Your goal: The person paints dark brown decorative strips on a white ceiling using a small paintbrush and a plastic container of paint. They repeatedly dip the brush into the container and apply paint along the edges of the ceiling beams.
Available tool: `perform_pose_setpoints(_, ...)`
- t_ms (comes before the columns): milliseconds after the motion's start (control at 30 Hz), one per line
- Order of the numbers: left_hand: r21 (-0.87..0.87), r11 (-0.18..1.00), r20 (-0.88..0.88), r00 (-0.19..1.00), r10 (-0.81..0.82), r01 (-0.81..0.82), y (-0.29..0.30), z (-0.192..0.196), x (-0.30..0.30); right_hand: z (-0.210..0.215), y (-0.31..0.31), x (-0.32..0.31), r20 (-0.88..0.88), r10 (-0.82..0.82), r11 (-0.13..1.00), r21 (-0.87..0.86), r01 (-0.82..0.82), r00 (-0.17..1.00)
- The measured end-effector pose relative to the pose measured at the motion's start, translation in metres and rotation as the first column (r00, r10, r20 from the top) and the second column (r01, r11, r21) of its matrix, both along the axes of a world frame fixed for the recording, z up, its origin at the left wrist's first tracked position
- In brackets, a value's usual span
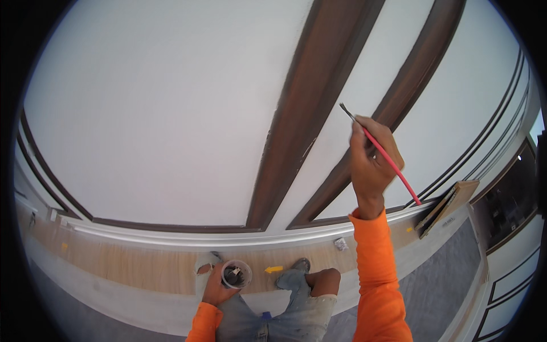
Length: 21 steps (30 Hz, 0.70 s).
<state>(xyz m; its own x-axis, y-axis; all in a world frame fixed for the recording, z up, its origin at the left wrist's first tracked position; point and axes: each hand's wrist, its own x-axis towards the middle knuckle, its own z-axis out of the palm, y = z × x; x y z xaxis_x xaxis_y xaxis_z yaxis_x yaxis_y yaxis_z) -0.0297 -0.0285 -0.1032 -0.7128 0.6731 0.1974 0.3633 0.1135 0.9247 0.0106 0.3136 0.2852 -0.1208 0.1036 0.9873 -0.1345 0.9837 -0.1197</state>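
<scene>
My right hand (373, 162) is raised in front of the wall and grips a thin paintbrush with a pink-red handle (394, 167). The dark bristles point up and left, beside the edge of a wide brown moulding (299, 108); I cannot tell whether they touch the wall. A second brown moulding (419, 77) passes behind the hand. Low in front of my body, my left hand (215, 289) is wrapped round a clear plastic cup (248, 278) with dark paint inside. White wall panel (159, 114) fills the space left of the wide moulding.
Wood-look flooring (154, 271) runs along the wall's white skirting. A yellow arrow marker (274, 269) and a small crumpled packet (341, 244) lie on it. Wooden boards (453, 202) lean at the right, near a grey floor area (433, 285). My legs are below.
</scene>
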Motion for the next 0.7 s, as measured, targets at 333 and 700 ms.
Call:
perform_pose_setpoints(333,0.097,0.994,-0.010,0.999,-0.046,0.047,0.009,0.075,0.025,-0.114,-0.112,0.110,0.021,0.648,0.307,-0.922,-0.235,0.762)
perform_pose_setpoints(700,0.147,0.986,-0.215,0.976,-0.048,0.081,0.014,0.158,0.050,-0.147,-0.145,0.165,0.090,0.742,0.294,-0.934,-0.202,0.664)
